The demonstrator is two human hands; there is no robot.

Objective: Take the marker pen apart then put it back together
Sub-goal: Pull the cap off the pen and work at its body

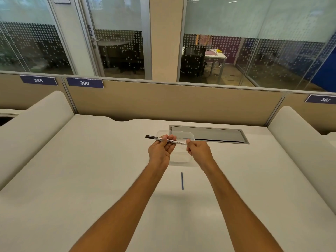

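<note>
A white marker pen (pixel 177 142) with black lettering and a dark tip end pointing left is held level above the desk. My left hand (pixel 161 151) grips its barrel near the middle, fingers curled under it. My right hand (pixel 198 150) pinches the pen's right end, which is hidden by the fingers. A thin dark blue rod (pixel 182 180), like an ink refill, lies on the desk below the hands, pointing away from me. Behind the hands sits a clear plastic container (pixel 183 134), partly hidden.
The white desk (pixel 91 179) has a grey cable hatch (pixel 214 134) at the back right. A beige partition (pixel 163 100) with number plates closes the far side, and low rounded dividers (pixel 45 115) stand on both sides.
</note>
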